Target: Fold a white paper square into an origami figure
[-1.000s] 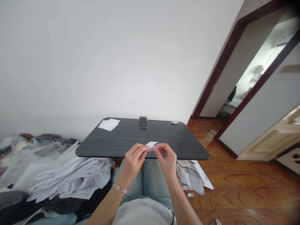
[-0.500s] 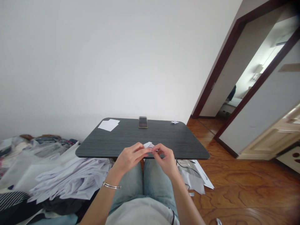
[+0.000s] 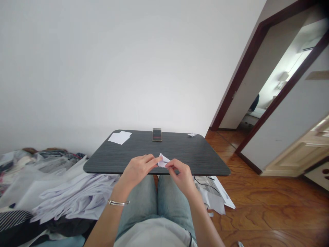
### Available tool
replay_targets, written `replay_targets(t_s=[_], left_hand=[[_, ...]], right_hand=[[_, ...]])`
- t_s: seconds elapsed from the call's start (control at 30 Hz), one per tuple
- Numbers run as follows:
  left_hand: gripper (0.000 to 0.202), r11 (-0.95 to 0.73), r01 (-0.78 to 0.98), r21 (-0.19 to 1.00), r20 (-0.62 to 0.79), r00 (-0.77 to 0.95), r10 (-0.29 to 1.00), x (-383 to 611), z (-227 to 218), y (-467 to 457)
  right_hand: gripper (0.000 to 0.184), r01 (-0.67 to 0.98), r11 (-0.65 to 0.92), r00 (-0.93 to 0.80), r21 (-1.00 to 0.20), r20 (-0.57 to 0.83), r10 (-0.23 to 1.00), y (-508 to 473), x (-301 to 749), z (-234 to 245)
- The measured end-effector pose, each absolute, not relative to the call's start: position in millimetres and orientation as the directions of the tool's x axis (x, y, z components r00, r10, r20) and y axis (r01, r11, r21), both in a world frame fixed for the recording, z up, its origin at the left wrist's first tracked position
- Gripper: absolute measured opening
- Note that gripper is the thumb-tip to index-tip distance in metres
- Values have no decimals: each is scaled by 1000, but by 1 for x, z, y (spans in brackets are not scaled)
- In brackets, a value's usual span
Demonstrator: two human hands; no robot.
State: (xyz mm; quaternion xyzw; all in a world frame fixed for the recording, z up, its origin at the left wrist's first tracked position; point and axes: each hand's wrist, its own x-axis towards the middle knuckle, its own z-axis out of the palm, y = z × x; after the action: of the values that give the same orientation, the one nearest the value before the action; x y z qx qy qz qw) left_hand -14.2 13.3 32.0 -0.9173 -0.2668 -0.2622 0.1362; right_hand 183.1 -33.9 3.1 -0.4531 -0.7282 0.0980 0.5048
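Observation:
A small folded piece of white paper (image 3: 162, 160) is pinched between both hands just above the near edge of the dark wood-grain table (image 3: 195, 154). My left hand (image 3: 137, 168), with a silver bracelet on its wrist, grips the paper's left side with fingertips pressed together. My right hand (image 3: 181, 173) pinches the right side. Further back on the table lie a sheet of white paper (image 3: 119, 137), a phone (image 3: 157, 134) standing upright, and a small folded paper figure (image 3: 191, 134).
A heap of white cloth and plastic bags (image 3: 66, 195) lies at the left of my knees. Loose papers and a cable (image 3: 213, 193) lie on the wooden floor under the table's right side. An open doorway (image 3: 269, 92) is at the right.
Both hands have moved slightly forward and lower, over the table's edge, still pinching the paper. My left wrist has dropped and turned a little.

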Motion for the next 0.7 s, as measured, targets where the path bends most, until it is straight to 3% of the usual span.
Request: replay_targets(t_s=[0.2, 0.5, 0.6, 0.7], left_hand=[[16, -783, 591, -194, 486, 751, 447, -12, 37, 10], [21, -855, 517, -46, 630, 679, 377, -8, 21, 15], [21, -864, 502, -37, 651, 668, 361, -6, 21, 14], [20, -863, 504, -33, 669, 653, 356, -5, 21, 13]], right_hand=[[21, 669, 570, -89, -477, 710, 699, -35, 179, 5], [14, 615, 571, -27, -544, 709, 705, -33, 178, -1], [3, 586, 573, -9, -574, 702, 712, -32, 179, -2], [6, 576, 562, 32, -594, 703, 710, -31, 180, -4]])
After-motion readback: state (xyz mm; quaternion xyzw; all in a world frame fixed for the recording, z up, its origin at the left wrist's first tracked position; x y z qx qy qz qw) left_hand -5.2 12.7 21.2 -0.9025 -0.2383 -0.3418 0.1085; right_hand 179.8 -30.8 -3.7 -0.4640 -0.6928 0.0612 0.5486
